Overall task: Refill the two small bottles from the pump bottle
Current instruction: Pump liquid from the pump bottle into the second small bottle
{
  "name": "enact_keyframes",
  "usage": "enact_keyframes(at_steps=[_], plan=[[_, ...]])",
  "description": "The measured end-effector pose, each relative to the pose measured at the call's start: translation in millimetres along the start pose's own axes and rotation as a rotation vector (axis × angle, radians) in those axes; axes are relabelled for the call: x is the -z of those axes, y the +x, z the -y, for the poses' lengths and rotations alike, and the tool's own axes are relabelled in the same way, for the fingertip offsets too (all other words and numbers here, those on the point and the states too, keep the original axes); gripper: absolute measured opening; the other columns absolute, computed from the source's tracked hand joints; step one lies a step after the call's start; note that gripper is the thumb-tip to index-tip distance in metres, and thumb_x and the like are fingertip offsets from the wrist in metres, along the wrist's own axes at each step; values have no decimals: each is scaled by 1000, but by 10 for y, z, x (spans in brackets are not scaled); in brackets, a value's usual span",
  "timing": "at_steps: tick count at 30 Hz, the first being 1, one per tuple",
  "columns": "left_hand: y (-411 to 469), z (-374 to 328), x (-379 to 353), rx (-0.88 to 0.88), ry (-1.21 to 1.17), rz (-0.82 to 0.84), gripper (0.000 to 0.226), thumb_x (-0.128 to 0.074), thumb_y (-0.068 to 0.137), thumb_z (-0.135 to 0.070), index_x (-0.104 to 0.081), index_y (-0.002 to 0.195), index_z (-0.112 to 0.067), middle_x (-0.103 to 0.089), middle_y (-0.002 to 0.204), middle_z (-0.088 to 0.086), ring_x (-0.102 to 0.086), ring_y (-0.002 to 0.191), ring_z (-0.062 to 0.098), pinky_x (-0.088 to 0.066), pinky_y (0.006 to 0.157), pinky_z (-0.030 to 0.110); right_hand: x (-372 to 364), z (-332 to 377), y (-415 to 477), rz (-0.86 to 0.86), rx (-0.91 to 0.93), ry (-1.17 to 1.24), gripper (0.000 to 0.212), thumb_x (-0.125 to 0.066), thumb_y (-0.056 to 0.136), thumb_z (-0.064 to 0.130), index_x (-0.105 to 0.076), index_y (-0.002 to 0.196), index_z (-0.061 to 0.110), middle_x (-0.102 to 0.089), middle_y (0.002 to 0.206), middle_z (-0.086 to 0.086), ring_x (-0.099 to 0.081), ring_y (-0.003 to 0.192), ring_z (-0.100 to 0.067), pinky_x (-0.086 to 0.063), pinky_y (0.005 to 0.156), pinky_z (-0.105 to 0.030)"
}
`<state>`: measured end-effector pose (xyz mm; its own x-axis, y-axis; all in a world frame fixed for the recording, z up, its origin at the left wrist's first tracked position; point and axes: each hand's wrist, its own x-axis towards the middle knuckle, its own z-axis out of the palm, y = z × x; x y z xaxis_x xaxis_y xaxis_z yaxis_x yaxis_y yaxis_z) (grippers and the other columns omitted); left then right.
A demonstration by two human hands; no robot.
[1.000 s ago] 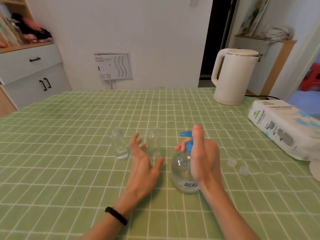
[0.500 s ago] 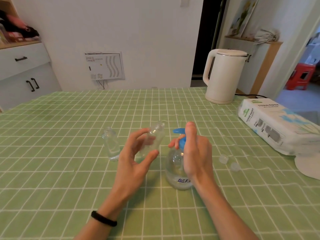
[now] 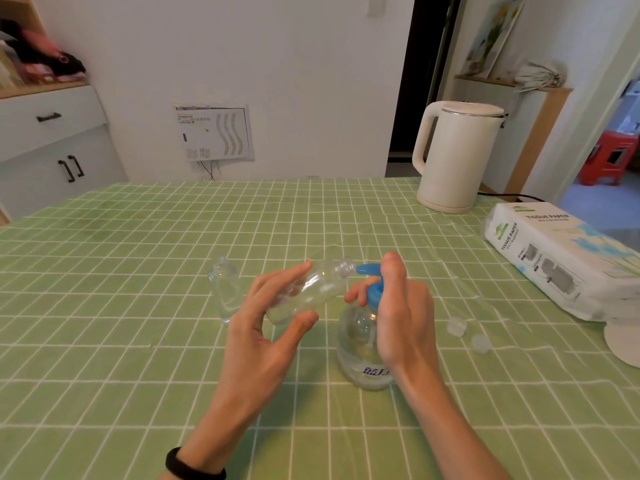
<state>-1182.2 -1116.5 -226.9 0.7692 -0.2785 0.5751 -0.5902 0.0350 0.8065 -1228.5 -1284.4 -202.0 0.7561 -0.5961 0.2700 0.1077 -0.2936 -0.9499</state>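
A: We're seeing the left hand (image 3: 266, 327) pinching the tilted small bottle (image 3: 308, 292) between thumb and fingers. Its open mouth is sitting just left of the pump bottle (image 3: 360, 351), at the blue pump head (image 3: 367, 270). We can't tell whether they're touching.
B: The right hand (image 3: 398, 306) is wrapping the pump bottle's neck, with one finger lying on top of the pump head. It's hiding the bottle's right side, so we're reading only part of the label.
A: The standing small bottle (image 3: 225, 289) is left of the pump bottle, its base partly hidden behind the left hand. We can't make out fill levels.
B: The clear caps (image 3: 455, 326) are lying right of the pump bottle, apart from it. Further right, the tissue pack (image 3: 554, 265) and a white round thing (image 3: 623, 344) are running off frame. The kettle (image 3: 453, 157) is far behind-right.
A: We're getting open tablecloth (image 3: 104, 306) left of and in front of the pump bottle.
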Motion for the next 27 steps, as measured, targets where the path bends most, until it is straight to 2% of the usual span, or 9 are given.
enact_keyframes(at_steps=[3, 8, 11, 13, 16, 19, 22, 25, 27], plan=[[-4, 18, -3, 6, 20, -2, 60, -76, 86, -12, -65, 137, -43, -69, 130, -7, -65, 124, 21, -49, 107, 28, -1, -7, 0, 0, 7, -2, 73, -21, 89, 77, -64, 50, 34, -79, 72, 8, -71, 73, -10, -50, 74, -35], [-21, 29, -23, 4, 28, 23, 57, -75, 86, -10, -66, 136, -36, -69, 127, -6, -64, 122, 25, -46, 105, 21, -5, -1, 11, 3, 18, -18, 71, -21, 90, 74, -64, 50, 33, -80, 74, 11, -70, 72, -7, -49, 72, -34], [-19, 13, -62, -6, 31, 31, 57, -76, 86, -13, -66, 136, -38, -68, 128, -6, -63, 121, 25, -45, 104, 19, 6, 15, 18, 11, 27, -21, 68, -24, 90, 69, -63, 49, 31, -78, 70, 2, -70, 68, -15, -55, 74, -41], [-20, 16, -70, -6, 40, 33, 56, -76, 86, -14, -67, 136, -40, -67, 128, -6, -63, 122, 24, -45, 105, 19, 12, 30, 21, 26, 36, -30, 62, -27, 88, 64, -64, 51, 30, -75, 66, -6, -65, 61, -23, -54, 70, -48], [-28, 31, -62, 4, 46, 25, 56, -76, 85, -13, -68, 135, -38, -69, 125, -7, -63, 119, 22, -44, 104, 18, 16, 38, 33, 46, 32, -50, 55, -30, 82, 56, -65, 52, 26, -75, 64, 2, -64, 61, -23, -56, 72, -54], [-44, 32, -65, 12, 27, 11, 54, -76, 85, -11, -68, 134, -33, -71, 124, -3, -65, 114, 24, -46, 103, 21, 17, 35, 34, 62, 25, -51, 55, -29, 82, 57, -66, 51, 31, -78, 70, 3, -71, 72, -26, -57, 79, -55], [-70, 31, -82, 29, -1, 4, 53, -76, 86, -12, -68, 135, -30, -72, 124, -1, -66, 117, 26, -49, 104, 31, 11, 30, 19, 60, 1, -36, 68, -23, 88, 70, -67, 50, 34, -79, 72, -1, -74, 77, -22, -58, 88, -51], [-81, 25, -84, 26, -9, -3, 54, -76, 86, -11, -68, 136, -30, -72, 123, -1, -66, 117, 28, -50, 102, 34, 9, 36, 5, 49, -5, -40, 76, -18, 88, 80, -67, 49, 36, -79, 71, 0, -75, 76, -20, -59, 89, -46], [-81, 24, -81, 27, -10, -6, 54, -76, 85, -11, -68, 136, -30, -73, 123, -1, -66, 117, 27, -50, 102, 34, 10, 52, 8, 46, -15, -33, 74, -21, 88, 77, -66, 49, 34, -79, 72, 0, -75, 77, -21, -58, 90, -48]])
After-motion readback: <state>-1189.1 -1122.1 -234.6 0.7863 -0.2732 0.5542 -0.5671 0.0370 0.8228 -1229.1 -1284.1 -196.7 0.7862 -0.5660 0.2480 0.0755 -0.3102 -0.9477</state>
